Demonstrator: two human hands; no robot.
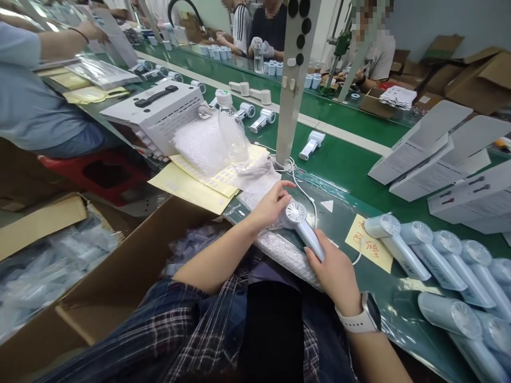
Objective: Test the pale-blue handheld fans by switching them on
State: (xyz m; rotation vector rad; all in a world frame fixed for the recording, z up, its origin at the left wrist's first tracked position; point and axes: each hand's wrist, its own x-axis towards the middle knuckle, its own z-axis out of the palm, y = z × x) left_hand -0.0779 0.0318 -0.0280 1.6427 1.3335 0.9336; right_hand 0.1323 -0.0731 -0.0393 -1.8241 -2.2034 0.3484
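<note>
A light-blue handheld fan (pixel 306 231) with a round, silvery grille tilts over the bench edge in front of me. My right hand (pixel 333 263), a white watch on its wrist, is wrapped around the lower handle. Close to the fan's head is my left hand (pixel 273 205), its index finger stretched out and the other fingers loosely bent. I cannot tell whether it touches the head. Beneath the fan, bubble wrap (pixel 287 255) lines the bench edge. A white cable (pixel 313 205) runs behind it, and a yellow handwritten note (pixel 369 244) lies to the right.
Several similar fans (pixel 415 250) lie in rows at right, below white boxes (pixel 423 143). A metal post (pixel 293 90) rises beyond my hands. Left are a plastic bottle (pixel 231 127), a white case (pixel 155 109) and a carton of plastic bags (pixel 59 266). Other people work around the green belt (pixel 339 159).
</note>
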